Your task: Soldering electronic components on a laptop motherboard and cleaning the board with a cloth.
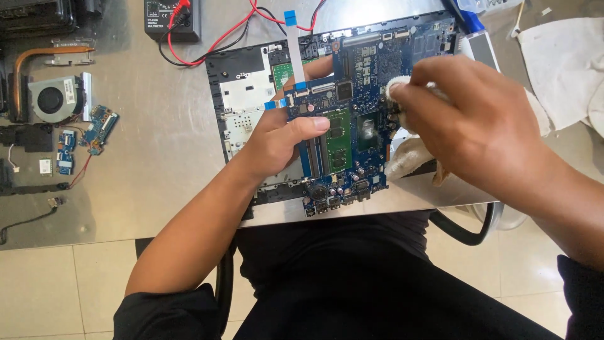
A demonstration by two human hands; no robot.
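Fingers of the right hand (478, 119) are pinched narrow around a small white wad of cloth (397, 88), pressing it onto the blue laptop motherboard (371, 69) near its middle, just above the bare processor chip (370, 128). More of the same whitish cloth (406, 157) trails out under the palm, between the board's right edge and the wrist.

Left hand (277, 141) lies on the board's left part, thumb stretched flat across it toward the green memory module (338, 140), its tip touching the module's edge; the other fingers curl under or behind the board and cannot be seen clearly, so how firmly they hold it is unclear. The board rests on a black laptop base (242, 94), which shows to the left of the left hand. A white flat ribbon cable (294, 47) with blue ends rises from the board just above the left thumb.

Well to the left of both hands, on the steel worktop (157, 157), sit a cooling fan with copper heat pipe (53, 94) and several small blue circuit boards (99, 126). Beyond the left hand, a black multimeter (171, 19) with red leads (220, 38) stands at the far edge. White rags (563, 69) lie to the right of the right hand.
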